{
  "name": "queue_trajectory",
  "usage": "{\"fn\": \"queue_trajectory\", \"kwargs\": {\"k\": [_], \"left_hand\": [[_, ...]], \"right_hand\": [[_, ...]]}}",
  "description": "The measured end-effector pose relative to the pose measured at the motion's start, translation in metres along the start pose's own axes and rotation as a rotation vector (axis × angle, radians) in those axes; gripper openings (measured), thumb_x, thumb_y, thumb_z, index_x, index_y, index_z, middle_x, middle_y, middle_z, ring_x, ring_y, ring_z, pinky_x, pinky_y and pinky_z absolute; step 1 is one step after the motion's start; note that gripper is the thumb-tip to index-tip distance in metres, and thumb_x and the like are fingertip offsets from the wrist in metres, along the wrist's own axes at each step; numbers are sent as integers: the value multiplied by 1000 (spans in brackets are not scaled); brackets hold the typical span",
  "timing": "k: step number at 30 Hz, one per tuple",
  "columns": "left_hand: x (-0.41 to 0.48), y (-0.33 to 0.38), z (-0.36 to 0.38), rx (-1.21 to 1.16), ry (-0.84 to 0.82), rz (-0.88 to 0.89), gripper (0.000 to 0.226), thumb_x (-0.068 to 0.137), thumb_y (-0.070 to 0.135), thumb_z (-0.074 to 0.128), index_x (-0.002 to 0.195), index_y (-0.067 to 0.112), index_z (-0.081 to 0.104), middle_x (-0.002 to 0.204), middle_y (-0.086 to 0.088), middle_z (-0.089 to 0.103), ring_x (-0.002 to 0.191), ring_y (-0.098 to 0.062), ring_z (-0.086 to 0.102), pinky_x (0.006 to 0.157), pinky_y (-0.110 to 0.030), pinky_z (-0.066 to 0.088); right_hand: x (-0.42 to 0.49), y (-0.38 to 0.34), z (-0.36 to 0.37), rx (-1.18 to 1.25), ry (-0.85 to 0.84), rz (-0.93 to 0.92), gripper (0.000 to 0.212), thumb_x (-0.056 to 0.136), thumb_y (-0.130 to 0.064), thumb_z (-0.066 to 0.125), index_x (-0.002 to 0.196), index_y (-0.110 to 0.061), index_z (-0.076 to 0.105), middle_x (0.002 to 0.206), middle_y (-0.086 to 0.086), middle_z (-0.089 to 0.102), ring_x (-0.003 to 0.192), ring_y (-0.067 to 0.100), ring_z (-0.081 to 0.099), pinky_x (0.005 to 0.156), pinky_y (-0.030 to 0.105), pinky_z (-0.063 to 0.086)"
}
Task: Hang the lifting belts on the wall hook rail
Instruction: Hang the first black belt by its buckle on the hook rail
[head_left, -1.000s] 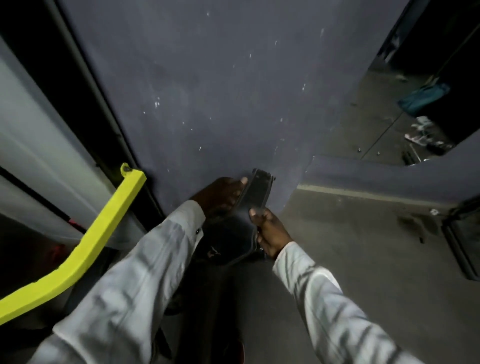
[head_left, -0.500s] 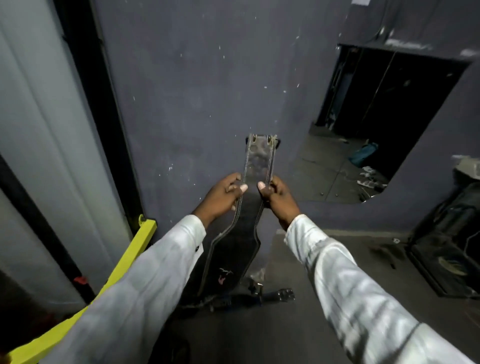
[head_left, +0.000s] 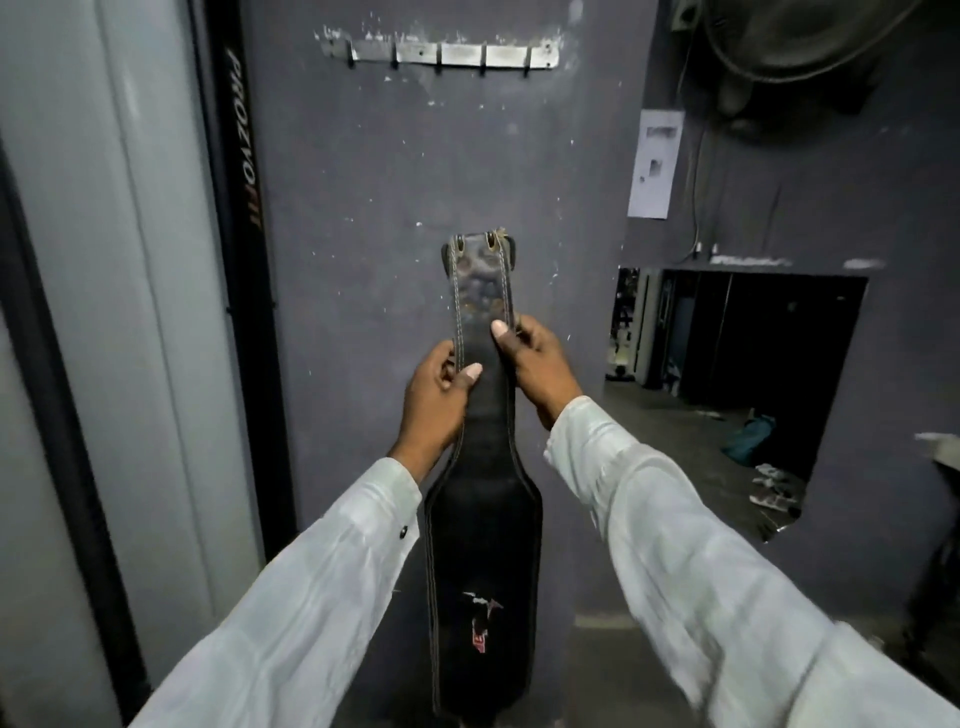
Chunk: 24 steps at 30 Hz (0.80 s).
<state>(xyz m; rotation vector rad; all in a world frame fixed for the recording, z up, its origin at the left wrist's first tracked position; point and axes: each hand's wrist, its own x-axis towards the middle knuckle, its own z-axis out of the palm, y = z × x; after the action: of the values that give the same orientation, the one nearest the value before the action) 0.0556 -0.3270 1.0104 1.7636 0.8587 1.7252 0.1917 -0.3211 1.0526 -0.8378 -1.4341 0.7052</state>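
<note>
You faced a dark grey painted wall, scuffed and flecked with white. High on it a silver metal hook rail was fixed level, every small hook bare. To the right, on the adjoining wall, a pale paper notice was stuck flat, its print blurred.
</note>
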Motion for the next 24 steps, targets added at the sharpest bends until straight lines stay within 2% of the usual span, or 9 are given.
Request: {"fn": "queue_trajectory", "kwargs": {"k": [3, 8, 10, 12, 13, 16, 20, 22, 24], "left_hand": [[17, 20, 2, -40, 70, 27, 25, 89, 12, 62, 113, 17, 66, 107, -1, 74, 100, -20, 70, 96, -45, 55], [28, 36, 8, -37, -12, 70, 27, 97, 22, 58, 125, 22, 59, 114, 3, 72, 105, -13, 69, 95, -36, 55], [21, 30, 13, -54, -12, 34, 26, 99, 26, 56, 125, 25, 56, 98, 2, 72, 90, -15, 70, 85, -36, 56], [23, 32, 16, 0, 77, 73, 21, 98, 22, 57, 118, 24, 58, 73, 3, 61, 67, -14, 57, 71, -35, 50], [27, 36, 18, 16, 124, 102, 19, 97, 19, 57, 115, 23, 59, 72, 4, 58, 65, -12, 54, 70, -33, 48], [39, 47, 19, 24, 163, 150, 19, 97, 11, 55, 116, 16, 58, 91, 8, 67, 74, 1, 61, 78, -21, 49], [40, 48, 17, -8, -79, 126, 43, 96, 14, 59, 134, 25, 42, 121, -1, 67, 107, -14, 68, 96, -31, 53], [42, 51, 15, 17, -111, 120, 52, 93, 6, 60, 135, 27, 38, 118, -6, 69, 103, -16, 70, 94, -32, 55], [47, 54, 11, 37, -52, 134, 52, 91, 4, 61, 129, 34, 41, 110, -7, 72, 98, -18, 71, 90, -34, 57]], "right_hand": [[-6, 4, 4, -135, 2, -52, 24, 87, -52, 58, 101, -32, 58, 105, -3, 71, 100, 19, 68, 97, 49, 53], [-1, -9, -7, -137, 18, -175, 19, 88, -42, 57, 104, -34, 61, 107, -7, 72, 104, 14, 68, 99, 46, 52], [9, -23, -14, -163, 10, -215, 19, 91, -38, 59, 106, -27, 62, 106, -6, 72, 103, 14, 68, 99, 44, 52], [11, -27, -18, -204, 5, -239, 19, 93, -39, 59, 105, -25, 61, 104, -6, 72, 101, 14, 68, 97, 41, 52], [8, -26, -20, -231, 3, -226, 20, 93, -42, 58, 105, -26, 59, 102, -8, 71, 99, 13, 67, 97, 39, 52], [-4, -10, -23, -279, -66, -154, 26, 96, -44, 54, 114, -24, 56, 106, -12, 68, 100, 9, 64, 100, 36, 49], [-2, -17, -28, -255, -34, -163, 31, 88, -50, 54, 109, -26, 59, 106, -5, 72, 102, 15, 68, 99, 46, 51], [2, -19, -31, -241, -68, -153, 30, 88, -51, 56, 108, -28, 60, 105, -3, 73, 103, 16, 69, 99, 46, 52], [-3, -21, -33, -215, -120, -101, 27, 89, -50, 60, 107, -31, 60, 107, 0, 73, 104, 18, 69, 99, 45, 53]]}}
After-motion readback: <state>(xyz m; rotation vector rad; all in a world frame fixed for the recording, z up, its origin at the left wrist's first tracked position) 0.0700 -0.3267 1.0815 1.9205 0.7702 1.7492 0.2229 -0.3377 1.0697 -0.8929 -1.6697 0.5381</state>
